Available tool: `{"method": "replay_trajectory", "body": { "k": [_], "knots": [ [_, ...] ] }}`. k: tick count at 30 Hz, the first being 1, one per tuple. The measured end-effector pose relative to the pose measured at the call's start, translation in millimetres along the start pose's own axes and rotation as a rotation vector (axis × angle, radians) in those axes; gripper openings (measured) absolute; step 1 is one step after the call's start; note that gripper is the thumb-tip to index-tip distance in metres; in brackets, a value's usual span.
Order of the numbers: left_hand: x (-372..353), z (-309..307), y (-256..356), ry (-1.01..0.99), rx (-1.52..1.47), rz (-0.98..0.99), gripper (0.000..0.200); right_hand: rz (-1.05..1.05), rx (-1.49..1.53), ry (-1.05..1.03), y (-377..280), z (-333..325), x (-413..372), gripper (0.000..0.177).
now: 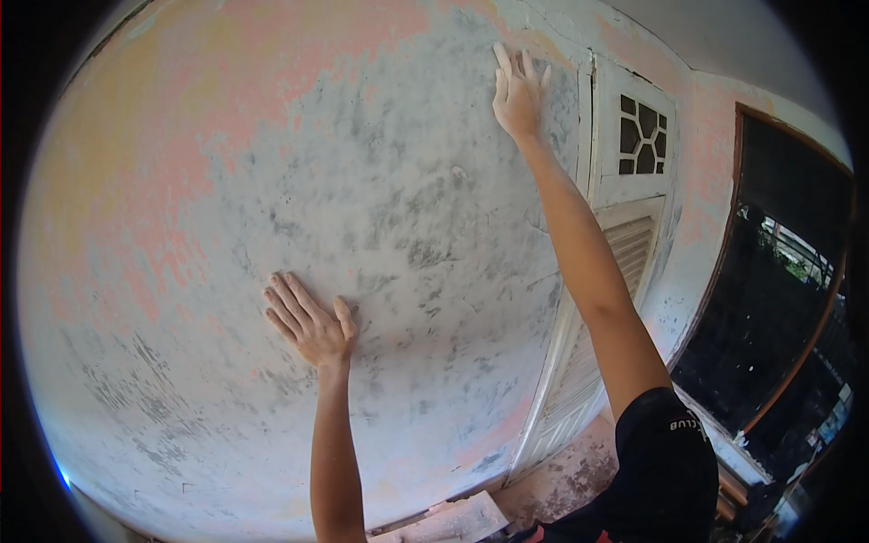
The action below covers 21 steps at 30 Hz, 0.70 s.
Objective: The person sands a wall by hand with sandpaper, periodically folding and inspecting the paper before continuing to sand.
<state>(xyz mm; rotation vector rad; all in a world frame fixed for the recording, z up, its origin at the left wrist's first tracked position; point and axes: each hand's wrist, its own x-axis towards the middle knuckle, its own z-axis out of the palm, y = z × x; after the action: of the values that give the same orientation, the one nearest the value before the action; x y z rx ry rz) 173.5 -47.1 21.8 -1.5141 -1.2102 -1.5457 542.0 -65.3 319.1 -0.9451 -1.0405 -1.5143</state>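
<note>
A large wall [389, 199] with patchy white, grey, pink and yellow paint fills most of the head view. My left hand [312, 326] lies against its lower middle part, fingers stretched out and thumb apart, holding nothing. Higher up and to the right, my right hand [520, 90] is raised to the wall near its top edge, close to the door frame. Its fingers are spread, with nothing in them. Both hands look dusted with pale powder. Dark grey smudges mark the surface between them.
A white louvred door [579, 362] with a patterned vent panel [643, 136] stands right of the wall. Further right is a dark window [760, 271] in a brown frame. Below are a pale ledge or board [457, 522] and a stained floor [570, 475].
</note>
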Motion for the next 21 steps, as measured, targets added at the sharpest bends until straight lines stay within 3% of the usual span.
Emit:
{"method": "replay_trajectory", "body": {
  "k": [3,6,8,11,15,17,21],
  "knots": [
    [-1.2,3.1,-1.9,0.019,0.000,0.006,0.072,-0.039,-0.071,0.023,8.9,4.6,20.9,0.041],
    [-0.6,5.0,-2.2,0.050,0.003,0.023,0.072,0.109,-0.085,-0.096,11.5,9.2,42.4,0.039],
    [0.3,1.9,-0.6,0.025,0.005,0.013,0.072,0.052,0.075,0.023,-8.3,3.7,26.3,0.040],
    [-0.2,0.6,-0.3,0.016,0.006,-0.002,0.072,-0.120,-0.070,0.002,1.8,5.1,14.3,0.042],
    [-0.9,3.6,-3.5,0.037,-0.006,0.018,0.072,0.004,-0.055,-0.100,10.4,7.3,52.1,0.042],
    [-0.7,3.4,-4.2,0.030,0.001,0.014,0.072,-0.028,0.034,0.029,4.8,11.2,39.6,0.044],
    [-0.5,1.6,-1.9,0.030,-0.011,0.002,0.071,-0.178,0.114,-0.036,-0.4,-5.9,11.4,0.042]
  ]
}}
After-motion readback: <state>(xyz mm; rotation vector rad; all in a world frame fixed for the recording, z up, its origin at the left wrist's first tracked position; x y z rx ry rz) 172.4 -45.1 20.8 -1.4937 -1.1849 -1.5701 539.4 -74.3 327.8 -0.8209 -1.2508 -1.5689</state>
